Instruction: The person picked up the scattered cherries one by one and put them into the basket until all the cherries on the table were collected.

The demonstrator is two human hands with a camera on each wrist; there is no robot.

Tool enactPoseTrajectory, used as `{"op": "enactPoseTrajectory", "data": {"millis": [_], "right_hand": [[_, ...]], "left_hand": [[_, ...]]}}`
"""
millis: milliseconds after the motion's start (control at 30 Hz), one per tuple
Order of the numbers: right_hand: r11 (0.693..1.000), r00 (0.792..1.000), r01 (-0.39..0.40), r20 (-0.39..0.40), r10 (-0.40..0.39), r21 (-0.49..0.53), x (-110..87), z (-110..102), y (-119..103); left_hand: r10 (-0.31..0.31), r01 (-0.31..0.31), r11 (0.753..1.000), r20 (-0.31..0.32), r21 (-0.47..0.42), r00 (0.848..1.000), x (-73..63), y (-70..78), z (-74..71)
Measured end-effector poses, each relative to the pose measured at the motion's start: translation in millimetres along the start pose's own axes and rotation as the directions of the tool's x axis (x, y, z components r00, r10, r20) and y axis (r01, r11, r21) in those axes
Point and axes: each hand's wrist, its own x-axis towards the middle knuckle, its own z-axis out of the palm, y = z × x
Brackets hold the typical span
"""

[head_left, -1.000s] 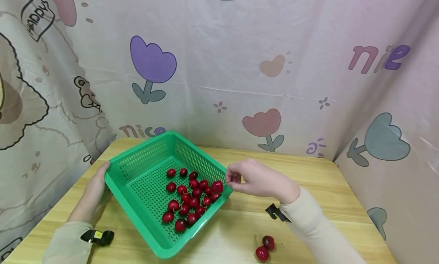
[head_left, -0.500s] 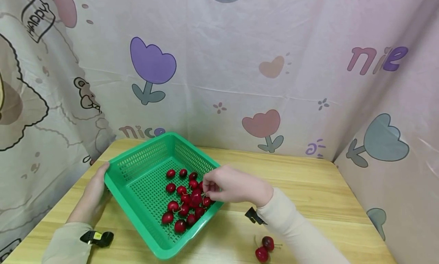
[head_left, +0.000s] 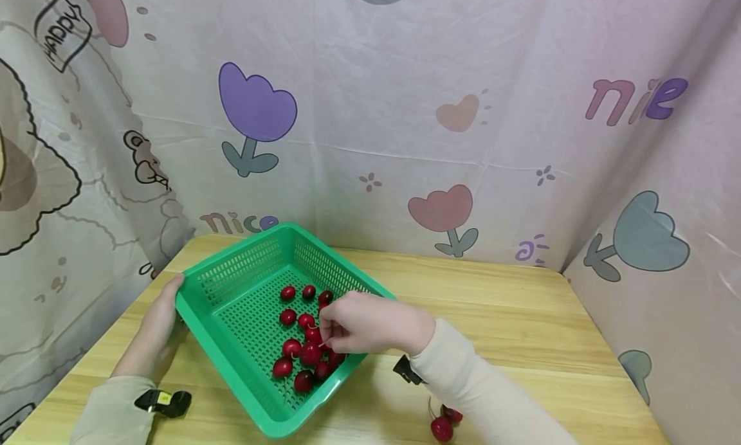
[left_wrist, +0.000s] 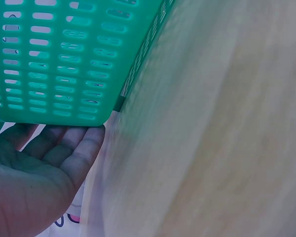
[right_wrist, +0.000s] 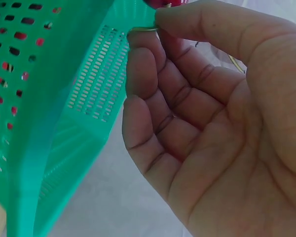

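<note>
A green plastic basket [head_left: 243, 403] with slotted walls sits tilted at an angle on the wooden table, several red cherries [head_left: 287, 317] spread over its floor. My left hand [head_left: 159, 319] grips its left corner; in the left wrist view the fingers [left_wrist: 84, 148] lie along the edge of the basket. Over the right side of the basket, my right hand [head_left: 367, 323] pinches a cherry [head_left: 311, 353] by its stem between thumb and forefinger. That stem [right_wrist: 144, 29] and the bottom of the cherry show at the top of the right wrist view. Some cherries are hidden beneath this hand.
Two cherries with stems [head_left: 442, 428] lie on the table [head_left: 498, 297] at the front right, one partly covered by the right sleeve [head_left: 480, 381]. A printed curtain [head_left: 359, 110] hangs behind the table and along both sides.
My right hand has carried the cherry leftward and down, from the basket's right rim to over the other cherries. The left hand and the basket stay put.
</note>
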Motion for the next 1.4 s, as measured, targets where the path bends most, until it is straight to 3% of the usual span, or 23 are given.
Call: {"op": "enactPoseTrajectory", "data": {"millis": [800,1400], "right_hand": [[0.996,0.996,0.075,0.045,-0.073,-0.053,14.6,5.9,-15.3],[0.988,0.997,0.062,0.052,-0.055,-0.145,27.8,-0.6,-18.9]], "left_hand": [[-0.011,0.011,1.000,-0.002,-0.003,1.000,0.2,0.6,-0.2],[-0.006,0.006,1.000,0.001,-0.007,1.000,2.1,2.2,1.0]]}}
